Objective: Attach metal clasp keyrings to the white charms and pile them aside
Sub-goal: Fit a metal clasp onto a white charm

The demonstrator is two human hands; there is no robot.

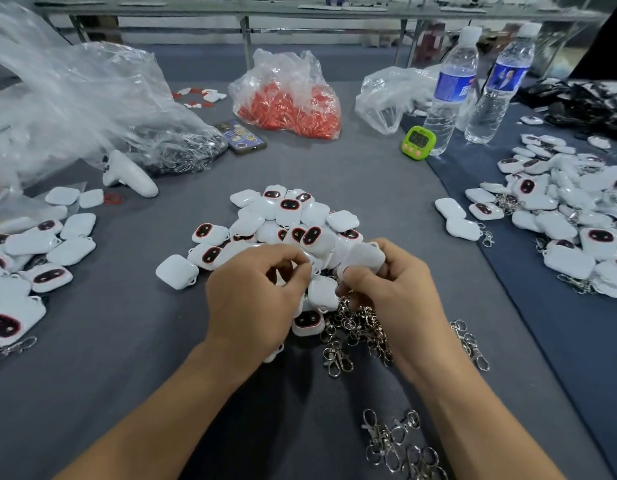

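A heap of white charms (286,220), some with dark red-rimmed faces up, lies mid-table on the grey cloth. My right hand (393,292) grips one white charm (364,258), back side up, just above the heap's near edge. My left hand (255,296) is curled beside it, thumb and forefinger pinching a small blurred piece that looks like a metal clasp keyring (313,269) at the charm's left edge. Loose clasp keyrings (352,332) lie tangled under both hands, and another bunch of keyrings (400,445) lies by my right forearm.
Charms with clasps attached are piled at right (559,220) and at left (30,261). Behind stand a bag of red parts (286,105), clear bags (75,109), two water bottles (452,88), a green timer (418,142), a phone (240,136) and a white controller (128,174).
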